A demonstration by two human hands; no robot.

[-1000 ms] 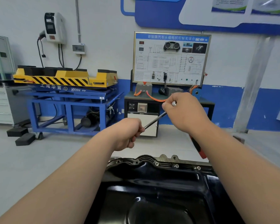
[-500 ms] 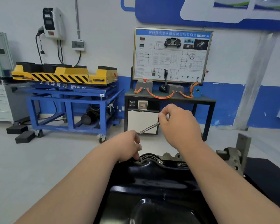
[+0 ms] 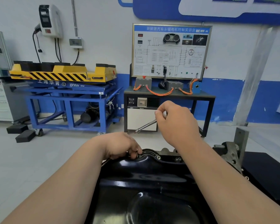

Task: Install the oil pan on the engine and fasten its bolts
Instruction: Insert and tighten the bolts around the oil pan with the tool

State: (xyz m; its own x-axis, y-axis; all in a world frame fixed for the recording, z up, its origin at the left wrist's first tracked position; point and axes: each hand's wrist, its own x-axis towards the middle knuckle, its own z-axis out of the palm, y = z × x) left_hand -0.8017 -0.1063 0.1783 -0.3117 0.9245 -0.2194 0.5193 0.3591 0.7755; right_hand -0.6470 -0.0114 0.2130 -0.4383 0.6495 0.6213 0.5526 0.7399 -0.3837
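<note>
Pinching grip, left hand (image 3: 121,145): the curled fingertips close on a small metal piece (image 3: 137,154) at the far rim of the glossy black oil pan (image 3: 144,175); the piece is too hidden to identify. Right hand (image 3: 176,125), raised above and beyond that rim, is wrapped round the head end of a slim silver hand tool (image 3: 145,126). The tool's shaft slants down to the left and its tip hangs free in the air, apart from the left hand. The oil pan lies near and central, between both forearms, with its sump bulge facing up. Two silver bolts (image 3: 158,157) sit in its far flange, just right of the left fingers. A grey cast metal bracket (image 3: 231,152) stands at the pan's right side. Against the back wall stand a blue steel lift table with a yellow, black-striped platform (image 3: 60,91) and a framed wiring-diagram training board (image 3: 170,50) on a dark bench (image 3: 208,95) carrying orange cables (image 3: 158,93).
</note>
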